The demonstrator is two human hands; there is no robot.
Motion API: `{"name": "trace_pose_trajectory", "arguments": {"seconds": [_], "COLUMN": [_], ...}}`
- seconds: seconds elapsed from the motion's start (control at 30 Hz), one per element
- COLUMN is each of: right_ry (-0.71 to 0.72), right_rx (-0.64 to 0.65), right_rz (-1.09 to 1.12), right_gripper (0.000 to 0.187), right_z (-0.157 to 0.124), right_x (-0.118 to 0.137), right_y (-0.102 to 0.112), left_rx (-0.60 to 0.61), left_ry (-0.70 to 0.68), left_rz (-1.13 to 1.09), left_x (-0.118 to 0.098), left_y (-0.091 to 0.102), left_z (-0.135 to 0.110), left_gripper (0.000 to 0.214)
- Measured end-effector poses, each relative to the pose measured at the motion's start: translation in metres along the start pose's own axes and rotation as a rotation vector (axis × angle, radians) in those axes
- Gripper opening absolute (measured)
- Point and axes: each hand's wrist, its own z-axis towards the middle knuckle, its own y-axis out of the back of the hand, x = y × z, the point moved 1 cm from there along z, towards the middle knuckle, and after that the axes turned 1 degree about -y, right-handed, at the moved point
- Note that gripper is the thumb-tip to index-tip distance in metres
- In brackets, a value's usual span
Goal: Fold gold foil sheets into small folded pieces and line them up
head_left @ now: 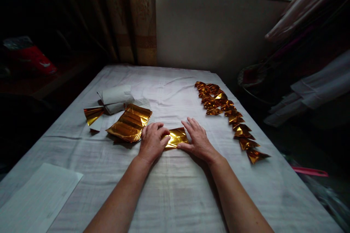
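A small sheet of gold foil paper (177, 137) lies on the white cloth-covered table (175, 189) between my hands. My left hand (152, 141) has its fingers curled over the sheet's left edge, pinching it. My right hand (197, 139) lies flat with fingers stretched out, pressing the sheet's right edge. A stack of creased gold sheets (130, 123) sits just left of my left hand. To the right runs a long row of several folded gold pieces (229, 116).
A white paper bundle (115, 98) and one loose gold piece (93, 114) lie at the back left. A white sheet (38, 198) rests at the front left corner. A curtain (128, 14) and white wall (213, 29) stand behind; clothes hang right.
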Motion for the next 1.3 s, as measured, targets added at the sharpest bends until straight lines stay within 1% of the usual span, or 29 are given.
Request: {"name": "trace_pose_trajectory", "arguments": {"seconds": [0.1,0.23,0.33,0.37,0.4,0.47,0.5,0.57,0.63,0.8,0.93,1.0,1.1,1.2,1.3], "right_ry": [-0.004,0.002,0.072,0.102,0.134,0.201,0.215,0.206,0.186,0.127,0.106,0.109,0.112,0.114,0.106], "right_rx": [-0.028,-0.074,-0.131,-0.13,-0.102,0.014,0.071,0.136,0.162,0.211,0.188,0.184,0.178,0.164,0.167], "right_rz": [-0.001,-0.012,-0.069,-0.096,-0.12,-0.143,-0.142,-0.144,-0.158,-0.223,-0.235,-0.233,-0.226,-0.211,-0.201], "right_gripper": [0.091,0.087,0.081,0.079,0.077,0.071,0.068,0.065,0.065,0.066,0.066,0.066,0.066,0.065,0.065], "right_z": [-0.007,-0.018,-0.028,-0.031,-0.034,-0.04,-0.043,-0.048,-0.052,-0.062,-0.065,-0.065,-0.065,-0.065,-0.066], "right_x": [-0.004,-0.003,0.009,0.016,0.023,0.038,0.043,0.049,0.048,0.035,0.032,0.032,0.033,0.032,0.032], "right_y": [-0.001,-0.001,0.001,0.002,0.002,0.001,0.0,0.0,0.001,0.006,0.006,0.006,0.005,0.004,0.005], "left_rx": [0.008,0.011,0.017,0.018,0.019,0.02,0.02,0.018,0.017,0.024,0.013,-0.005,-0.028,-0.015,0.012], "left_ry": [0.001,0.002,0.003,0.002,0.0,-0.002,-0.001,0.001,-0.003,-0.004,-0.016,-0.03,-0.032,-0.006,0.016], "left_rz": [-0.004,-0.007,-0.006,-0.004,-0.002,0.003,0.004,0.008,0.006,-0.005,0.008,0.03,0.078,0.11,0.121], "left_x": [-0.001,-0.001,-0.001,0.0,0.0,0.0,0.001,0.001,0.0,0.001,0.0,-0.004,-0.011,-0.018,-0.021], "left_y": [0.001,0.001,0.001,0.0,0.0,0.0,0.0,0.0,0.0,0.001,0.0,-0.002,-0.006,-0.008,-0.009], "left_z": [0.0,0.001,0.001,0.001,0.001,0.001,0.001,0.0,0.0,0.0,-0.001,-0.002,-0.004,-0.006,-0.007], "left_gripper": [0.006,0.006,0.007,0.007,0.008,0.008,0.009,0.008,0.008,0.009,0.009,0.014,0.029,0.039,0.044]}}
